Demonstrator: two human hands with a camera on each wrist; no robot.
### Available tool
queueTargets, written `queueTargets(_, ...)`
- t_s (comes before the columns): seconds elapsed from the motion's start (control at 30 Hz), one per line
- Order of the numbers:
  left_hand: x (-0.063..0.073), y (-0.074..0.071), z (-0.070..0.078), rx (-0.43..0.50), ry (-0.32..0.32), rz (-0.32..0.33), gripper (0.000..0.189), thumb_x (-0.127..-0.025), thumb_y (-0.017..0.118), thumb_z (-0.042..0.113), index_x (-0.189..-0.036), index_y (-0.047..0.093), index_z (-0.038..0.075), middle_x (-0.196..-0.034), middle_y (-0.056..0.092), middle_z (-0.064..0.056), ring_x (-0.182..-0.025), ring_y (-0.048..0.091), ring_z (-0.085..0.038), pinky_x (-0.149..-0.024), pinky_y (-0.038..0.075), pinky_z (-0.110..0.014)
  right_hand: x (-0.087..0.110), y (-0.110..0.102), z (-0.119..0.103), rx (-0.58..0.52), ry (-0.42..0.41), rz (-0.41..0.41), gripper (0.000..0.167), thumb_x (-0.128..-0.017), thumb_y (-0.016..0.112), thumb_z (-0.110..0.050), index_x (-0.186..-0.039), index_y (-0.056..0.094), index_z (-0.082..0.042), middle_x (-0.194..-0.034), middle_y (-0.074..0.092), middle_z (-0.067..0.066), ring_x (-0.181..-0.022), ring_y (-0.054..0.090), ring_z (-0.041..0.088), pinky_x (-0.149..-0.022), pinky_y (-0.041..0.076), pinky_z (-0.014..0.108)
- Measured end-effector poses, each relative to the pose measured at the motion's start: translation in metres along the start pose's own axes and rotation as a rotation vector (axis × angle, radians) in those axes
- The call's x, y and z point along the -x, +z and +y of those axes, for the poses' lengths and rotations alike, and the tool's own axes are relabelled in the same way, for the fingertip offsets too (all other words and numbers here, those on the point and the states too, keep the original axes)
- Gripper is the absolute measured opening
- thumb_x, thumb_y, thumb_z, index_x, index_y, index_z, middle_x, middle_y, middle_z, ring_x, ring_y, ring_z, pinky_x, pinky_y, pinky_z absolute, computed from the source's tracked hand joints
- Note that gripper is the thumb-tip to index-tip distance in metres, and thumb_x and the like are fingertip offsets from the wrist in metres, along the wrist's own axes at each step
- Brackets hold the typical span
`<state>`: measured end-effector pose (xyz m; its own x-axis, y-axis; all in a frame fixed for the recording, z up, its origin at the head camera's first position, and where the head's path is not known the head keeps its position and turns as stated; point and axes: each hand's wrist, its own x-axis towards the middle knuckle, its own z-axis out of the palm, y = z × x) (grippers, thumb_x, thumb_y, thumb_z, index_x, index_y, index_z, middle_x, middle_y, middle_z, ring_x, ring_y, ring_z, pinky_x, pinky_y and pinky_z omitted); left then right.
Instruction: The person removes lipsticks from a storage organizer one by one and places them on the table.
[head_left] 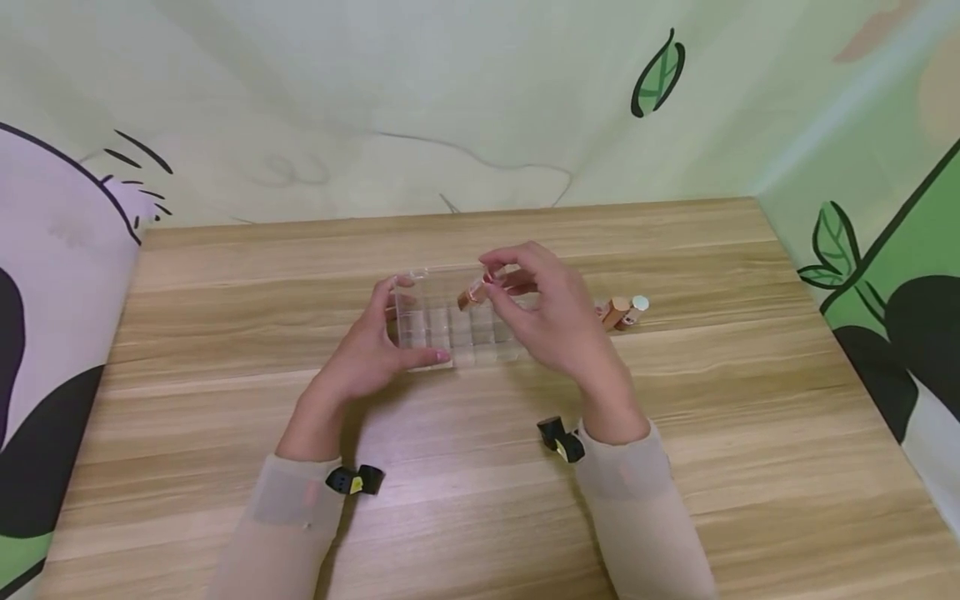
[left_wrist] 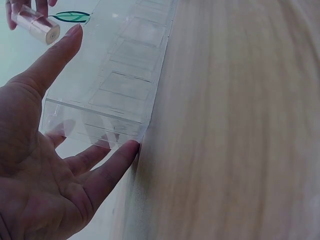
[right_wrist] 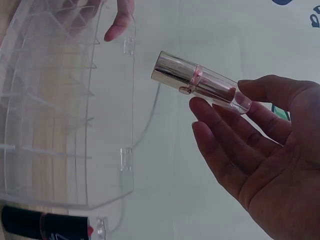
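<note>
A clear plastic box (head_left: 461, 335) with divided compartments stands on the table. My left hand (head_left: 365, 354) grips its left end, thumb along the near side and fingers at the far side. In the left wrist view, the fingertips (left_wrist: 131, 146) press near the box's lower corner. Over the box, my right hand (head_left: 553, 317) pinches a lipstick (right_wrist: 200, 82) by its clear cap end between thumb and fingers. The lipstick has a shiny gold base, pointing down and left over the compartments in the head view.
Right of the box, partly behind my right hand, lie a copper-coloured tube (head_left: 617, 312) and one with a pale silvery end (head_left: 638, 306). A black lipstick tube (right_wrist: 45, 223) shows beside the box in the right wrist view. A painted wall (head_left: 337, 108) borders the wooden table's (head_left: 750, 400) far edge.
</note>
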<state>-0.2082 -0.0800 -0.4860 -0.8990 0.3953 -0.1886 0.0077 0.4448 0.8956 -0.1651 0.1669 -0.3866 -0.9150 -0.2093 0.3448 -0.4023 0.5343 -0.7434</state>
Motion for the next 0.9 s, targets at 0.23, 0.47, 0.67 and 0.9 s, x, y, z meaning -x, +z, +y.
queueTargets(0.23, 0.001, -0.001, 0.003, 0.014, 0.005, 0.0, 0.108, -0.073, 0.095, 0.041, -0.153, 0.023, 0.038, -0.154, 0.044, -0.011, -0.14, 0.049, -0.036, -0.11, 0.043, -0.058, 0.006, -0.008, 0.004, 0.04, 0.008, 0.006, 0.027, -0.099, 0.07, -0.008, -0.126, 0.067, -0.004, -0.119, 0.069, 0.01, -0.102, 0.073, 0.023, -0.09, 0.06, 0.037)
queueTargets(0.47, 0.002, -0.001, 0.002, -0.004, 0.009, 0.002, 0.106, -0.074, 0.094, 0.041, -0.152, 0.023, 0.039, -0.153, 0.044, -0.011, -0.142, 0.047, -0.037, -0.111, 0.042, -0.058, 0.011, -0.015, 0.008, 0.028, 0.021, 0.012, 0.027, -0.099, 0.069, -0.007, -0.126, 0.066, -0.005, -0.121, 0.068, 0.011, -0.103, 0.073, 0.023, -0.091, 0.06, 0.036)
queueTargets(0.67, 0.001, -0.001, 0.001, -0.012, 0.011, 0.003, 0.106, -0.073, 0.094, 0.044, -0.152, 0.023, 0.039, -0.154, 0.044, -0.011, -0.144, 0.044, -0.039, -0.113, 0.04, -0.06, 0.018, -0.025, 0.01, 0.032, 0.053, 0.021, 0.027, -0.099, 0.069, -0.006, -0.126, 0.066, -0.005, -0.121, 0.068, 0.01, -0.103, 0.074, 0.025, -0.086, 0.061, 0.038)
queueTargets(0.9, 0.001, -0.001, 0.0, -0.013, 0.011, 0.0, 0.108, -0.072, 0.094, 0.048, -0.152, 0.022, 0.037, -0.155, 0.043, -0.011, -0.147, 0.041, -0.039, -0.114, 0.038, -0.061, 0.025, -0.036, 0.015, 0.064, 0.091, 0.013, 0.026, -0.1, 0.068, -0.007, -0.125, 0.067, -0.005, -0.123, 0.069, 0.01, -0.103, 0.074, 0.025, -0.084, 0.06, 0.038)
